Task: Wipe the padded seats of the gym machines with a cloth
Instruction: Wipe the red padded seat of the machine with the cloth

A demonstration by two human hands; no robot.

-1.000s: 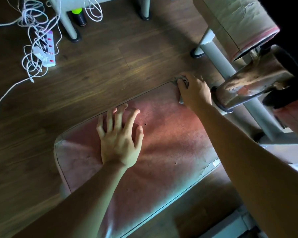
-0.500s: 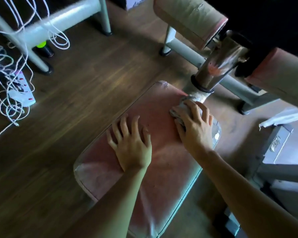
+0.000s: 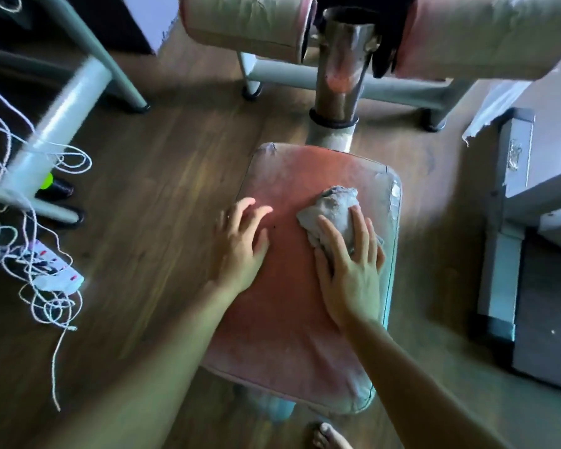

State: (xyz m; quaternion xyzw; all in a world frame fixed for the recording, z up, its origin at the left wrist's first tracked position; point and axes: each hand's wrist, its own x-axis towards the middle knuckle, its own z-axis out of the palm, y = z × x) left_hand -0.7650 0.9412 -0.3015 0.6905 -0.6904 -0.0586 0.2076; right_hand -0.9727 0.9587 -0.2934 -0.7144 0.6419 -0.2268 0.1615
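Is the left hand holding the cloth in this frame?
No, the left hand lies flat on the bare red seat pad, while the grey cloth sits under the right hand.

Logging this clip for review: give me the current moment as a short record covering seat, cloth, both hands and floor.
seat: pink padded, worn along right edge
cloth: grey, crumpled, on the seat's far right part
right hand: flat on the cloth, pressing it to the seat
left hand: flat on the seat's left side, fingers spread, empty
floor: power strip and tangled white cords at left
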